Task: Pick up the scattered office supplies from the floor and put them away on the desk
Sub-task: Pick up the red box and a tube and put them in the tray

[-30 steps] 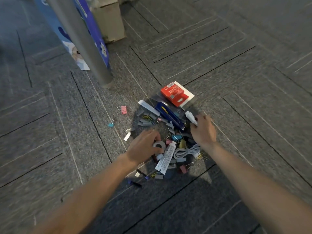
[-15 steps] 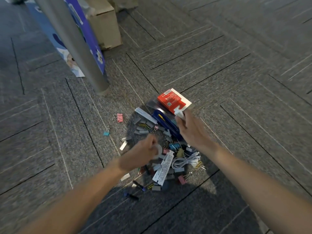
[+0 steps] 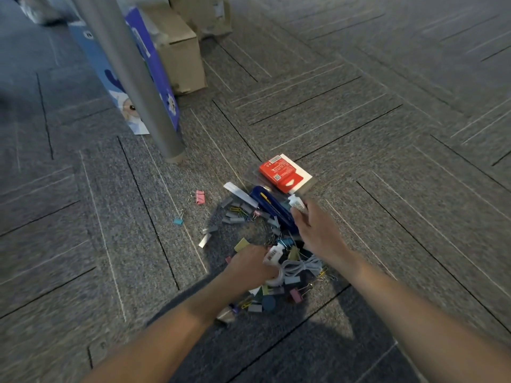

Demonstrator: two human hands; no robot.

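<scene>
A heap of office supplies [image 3: 265,217] lies on the grey carpet: binder clips, paper clips, a blue cutter [image 3: 272,207], a white cable [image 3: 302,265] and a red packet [image 3: 282,174] on a white card. My left hand [image 3: 249,268] is down in the heap, its fingers curled round a white tape roll and a white tube with a barcode [image 3: 273,254]. My right hand [image 3: 316,229] hovers over the heap's right side and grips a small white tube [image 3: 297,203]. A pink clip [image 3: 199,196] and a blue clip [image 3: 179,221] lie apart to the left.
A grey metal desk leg [image 3: 132,76] slants down to the carpet at upper left. Behind it lean a blue printed bag [image 3: 154,73] and cardboard boxes [image 3: 181,53]. Bare carpet surrounds the heap on the right and front.
My left hand closed on the tape roll and lifted the white barcode tube from the heap. My right hand carried its small white tube forward. The camera moved closer.
</scene>
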